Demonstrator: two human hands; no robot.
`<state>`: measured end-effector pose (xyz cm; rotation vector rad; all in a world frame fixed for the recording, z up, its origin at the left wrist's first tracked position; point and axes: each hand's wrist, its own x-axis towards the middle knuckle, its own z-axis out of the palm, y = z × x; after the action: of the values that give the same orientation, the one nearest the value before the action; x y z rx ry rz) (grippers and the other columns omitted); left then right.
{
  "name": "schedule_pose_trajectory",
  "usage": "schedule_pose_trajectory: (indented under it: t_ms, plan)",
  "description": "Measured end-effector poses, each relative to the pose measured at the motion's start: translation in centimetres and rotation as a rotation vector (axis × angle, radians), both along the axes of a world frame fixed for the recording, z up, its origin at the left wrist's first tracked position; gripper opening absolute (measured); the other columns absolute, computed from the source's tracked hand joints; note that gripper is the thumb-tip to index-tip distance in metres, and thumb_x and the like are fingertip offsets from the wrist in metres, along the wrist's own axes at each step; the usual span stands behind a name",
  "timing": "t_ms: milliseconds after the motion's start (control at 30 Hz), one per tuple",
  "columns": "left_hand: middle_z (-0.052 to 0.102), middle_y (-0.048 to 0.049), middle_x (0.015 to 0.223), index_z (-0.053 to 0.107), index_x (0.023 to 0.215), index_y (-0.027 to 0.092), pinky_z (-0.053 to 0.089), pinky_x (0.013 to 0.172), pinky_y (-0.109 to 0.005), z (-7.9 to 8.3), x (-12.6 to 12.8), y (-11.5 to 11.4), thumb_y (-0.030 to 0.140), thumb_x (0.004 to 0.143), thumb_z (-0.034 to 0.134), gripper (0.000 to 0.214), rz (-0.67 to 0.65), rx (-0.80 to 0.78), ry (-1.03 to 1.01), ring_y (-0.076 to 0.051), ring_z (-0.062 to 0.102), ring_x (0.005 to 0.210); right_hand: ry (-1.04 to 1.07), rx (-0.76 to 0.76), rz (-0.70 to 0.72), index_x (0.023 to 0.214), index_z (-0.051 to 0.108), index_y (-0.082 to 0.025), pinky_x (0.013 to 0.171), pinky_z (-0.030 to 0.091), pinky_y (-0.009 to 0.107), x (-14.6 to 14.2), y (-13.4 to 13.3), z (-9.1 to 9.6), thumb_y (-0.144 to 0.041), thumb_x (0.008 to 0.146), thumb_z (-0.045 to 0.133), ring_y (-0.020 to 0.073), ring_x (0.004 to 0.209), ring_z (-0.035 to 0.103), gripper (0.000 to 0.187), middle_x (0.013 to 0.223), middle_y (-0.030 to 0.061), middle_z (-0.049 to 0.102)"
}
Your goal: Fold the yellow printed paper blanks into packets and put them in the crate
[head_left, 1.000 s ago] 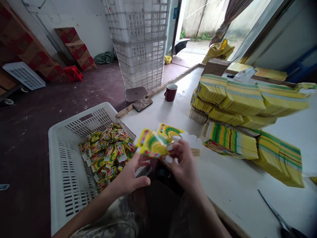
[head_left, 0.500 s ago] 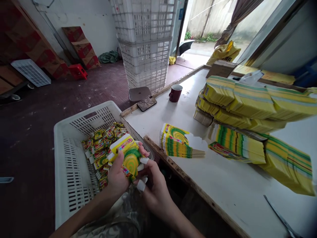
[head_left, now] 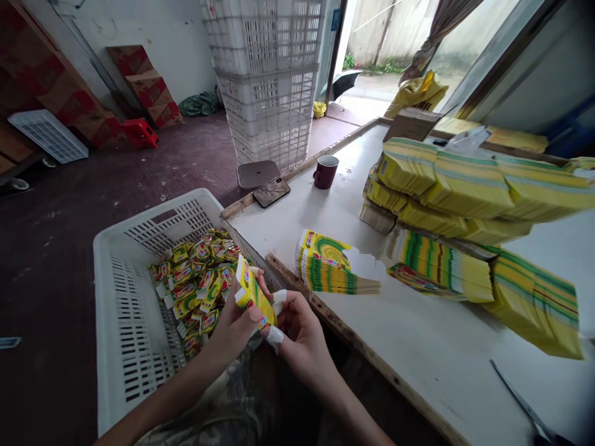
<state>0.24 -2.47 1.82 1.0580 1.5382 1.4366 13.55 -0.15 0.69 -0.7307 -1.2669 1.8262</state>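
A small yellow and green printed carton [head_left: 255, 293] is between my two hands, above the near edge of a white plastic crate [head_left: 109, 297]. My left hand [head_left: 235, 322] wraps the carton from the left, thumb across its face. At the carton's lower right end, my right hand [head_left: 300, 325] pinches it; white tape covers its thumb and a fingertip. Inside the crate lie many small folded cartons [head_left: 199, 279] in the same print. On the table to the right is a fanned stack of flat cartons [head_left: 328, 263].
Bundles of flat yellow cartons [head_left: 460, 186] are piled on the white table [head_left: 418, 359]. A maroon mug [head_left: 326, 172], a phone [head_left: 271, 192] and scissors [head_left: 523, 402] also lie there. Tall stacked crates [head_left: 269, 80] stand behind, beside a brown stool [head_left: 258, 174].
The carton has gone from flat, broad face up, to turned and narrowed into a box shape. My left thumb has moved across it. The view has shifted slightly.
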Motion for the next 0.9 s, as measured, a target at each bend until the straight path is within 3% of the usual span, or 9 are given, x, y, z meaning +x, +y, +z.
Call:
schedule_pose_trajectory:
  t_ms: [200,333,433,500,600,667,733,833,900]
  plan:
    - [0.052,0.0061,0.068,0.053,0.083,0.021,0.039,0.051,-0.016,1.4,0.3,0.4,0.043,0.063,0.080,0.040,0.049,0.132,-0.117,-0.008,0.044,0.057,0.015,0.072,-0.026,0.091,0.054,-0.021,0.062,0.042,0.023,-1.2,-1.6,-0.3,-0.031,0.074,0.072,0.0122,0.067,0.046,0.026,0.079,-0.0019,0.052]
    - [0.063,0.0015,0.081,0.060,0.101,0.021,0.048,0.063,-0.021,0.7,0.2,0.4,0.040,0.076,0.072,0.033,-0.040,0.075,-0.212,-0.012,0.056,0.068,0.052,-0.025,-0.069,0.079,0.053,-0.020,0.061,0.042,0.024,0.4,0.6,-0.2,-0.035,0.077,0.068,0.0118,0.064,0.048,0.022,0.072,-0.0023,0.055]
    - [0.069,-0.0019,0.085,0.067,0.099,0.018,0.052,0.072,-0.027,0.2,-0.1,0.4,0.035,0.080,0.069,0.025,-0.018,0.010,-0.171,-0.016,0.062,0.076,0.017,0.011,-0.100,0.076,0.053,-0.020,0.060,0.043,0.024,2.3,2.1,0.1,-0.033,0.079,0.065,0.0114,0.061,0.048,0.019,0.070,-0.0025,0.054]
    - [0.071,-0.0023,0.085,0.070,0.096,0.018,0.053,0.073,-0.028,0.4,-0.5,0.4,0.035,0.079,0.071,0.025,0.011,0.008,-0.113,-0.018,0.064,0.079,-0.093,0.185,-0.132,0.075,0.055,-0.020,0.059,0.042,0.024,3.3,2.7,0.4,-0.028,0.082,0.062,0.0123,0.062,0.048,0.013,0.070,-0.0019,0.053]
    - [0.069,-0.0056,0.106,0.064,0.112,0.021,0.051,0.085,-0.031,1.5,-1.6,0.2,0.051,0.082,0.063,0.043,0.001,0.141,-0.012,-0.022,0.064,0.097,-0.338,0.608,-0.203,0.080,0.063,-0.021,0.063,0.042,0.027,4.6,3.3,1.1,-0.014,0.085,0.052,0.0161,0.071,0.052,0.014,0.077,0.0018,0.056]
    - [0.060,-0.0084,0.126,0.054,0.126,0.023,0.045,0.098,-0.035,2.5,-2.2,0.1,0.066,0.080,0.056,0.063,-0.087,0.206,0.100,-0.025,0.056,0.114,-0.493,0.868,-0.223,0.086,0.068,-0.024,0.067,0.043,0.031,5.0,3.6,1.6,-0.006,0.086,0.047,0.0185,0.077,0.052,0.028,0.082,0.0039,0.060]
    - [0.051,-0.0107,0.137,0.044,0.134,0.023,0.038,0.107,-0.040,3.1,-2.3,0.0,0.069,0.068,0.066,0.083,-0.232,0.102,0.284,-0.029,0.046,0.126,-0.576,1.054,-0.204,0.090,0.070,-0.027,0.070,0.042,0.033,5.1,3.5,2.0,-0.006,0.088,0.048,0.0188,0.077,0.051,0.031,0.081,0.0038,0.062]
    - [0.051,-0.0131,0.135,0.033,0.139,0.019,0.039,0.104,-0.044,3.1,-1.5,0.0,0.051,0.063,0.080,0.096,-0.439,-0.214,0.527,-0.032,0.047,0.124,-0.535,1.140,-0.176,0.096,0.070,-0.030,0.078,0.044,0.037,4.8,3.1,1.9,-0.010,0.089,0.053,0.0195,0.084,0.052,0.027,0.087,0.0033,0.061]
    - [0.056,-0.0119,0.127,0.030,0.137,0.019,0.044,0.097,-0.044,2.8,-0.7,0.1,0.040,0.071,0.074,0.082,-0.481,-0.311,0.604,-0.030,0.054,0.115,-0.485,1.012,-0.307,0.116,0.061,-0.030,0.092,0.044,0.043,4.6,2.9,1.2,-0.015,0.087,0.058,0.0241,0.105,0.051,0.033,0.109,0.0068,0.057]
